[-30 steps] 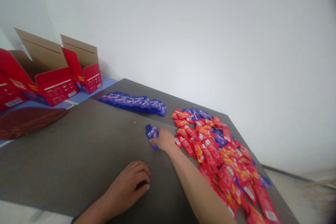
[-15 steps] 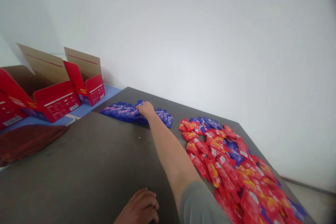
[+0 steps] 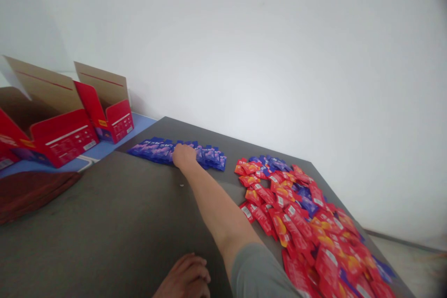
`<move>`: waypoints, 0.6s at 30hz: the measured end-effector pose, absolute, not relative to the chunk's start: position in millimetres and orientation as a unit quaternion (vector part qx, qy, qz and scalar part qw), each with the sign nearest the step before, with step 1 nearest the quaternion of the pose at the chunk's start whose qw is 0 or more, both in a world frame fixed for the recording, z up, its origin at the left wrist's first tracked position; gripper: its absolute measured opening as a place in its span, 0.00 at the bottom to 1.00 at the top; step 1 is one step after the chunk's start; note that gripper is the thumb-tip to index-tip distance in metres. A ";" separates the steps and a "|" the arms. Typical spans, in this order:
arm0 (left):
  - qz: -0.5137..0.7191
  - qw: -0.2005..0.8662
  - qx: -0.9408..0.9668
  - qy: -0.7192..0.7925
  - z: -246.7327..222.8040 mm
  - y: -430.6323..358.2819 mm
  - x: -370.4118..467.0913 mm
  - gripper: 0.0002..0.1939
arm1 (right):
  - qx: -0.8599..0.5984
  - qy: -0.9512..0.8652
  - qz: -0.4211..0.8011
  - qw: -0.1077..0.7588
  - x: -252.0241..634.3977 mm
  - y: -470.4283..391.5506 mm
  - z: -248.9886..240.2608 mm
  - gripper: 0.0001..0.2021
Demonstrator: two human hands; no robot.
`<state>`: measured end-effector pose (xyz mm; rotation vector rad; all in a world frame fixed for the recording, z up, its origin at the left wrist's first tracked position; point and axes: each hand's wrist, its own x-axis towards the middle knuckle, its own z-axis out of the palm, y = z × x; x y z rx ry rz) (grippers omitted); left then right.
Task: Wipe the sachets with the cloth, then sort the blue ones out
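Observation:
Blue-and-purple sachets (image 3: 150, 149) lie overlapped in a long row near the far edge of the dark table. My right hand (image 3: 184, 156) is on the middle of this row, knuckles up, with its fingers curled down among the sachets. Its fingertips, and whatever they may hold, are hidden. At the bottom edge of the view, my left hand (image 3: 186, 275) hovers over or rests on the table, fingers loosely bent and nothing visible in them. To the right of my right arm spreads a big loose pile of red-and-orange sachets (image 3: 300, 223), mixed with some blue ones (image 3: 275, 163).
Several red cardboard boxes with raised flaps (image 3: 64, 135) stand on a blue surface (image 3: 141, 123) at the left. A dark reddish-brown flat item (image 3: 35, 191) lies at the table's left side. A white wall (image 3: 244, 56) rises behind the dark table (image 3: 115, 228).
My right hand has come slightly left and down over the row. A blue sachet that stuck up beside its fingers now no longer stands out. My left hand is nearly unmoved.

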<state>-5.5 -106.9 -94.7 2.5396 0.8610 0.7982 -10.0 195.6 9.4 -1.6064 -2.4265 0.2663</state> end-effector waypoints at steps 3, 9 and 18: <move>0.285 0.183 0.888 0.310 -92.2 -109.6 -6.7 0.09 | -0.543 -0.827 0.082 0.121 -1.3 184.9 16.5 0.16; 0.272 0.180 0.873 0.363 -83.9 -116.6 -6.2 0.06 | -0.537 -0.827 0.063 0.154 73.6 139.5 39.2 0.20; 0.232 0.141 0.881 0.388 -80.7 -103.5 -12.5 0.11 | -0.755 -0.648 0.040 0.089 368.7 34.9 63.4 0.18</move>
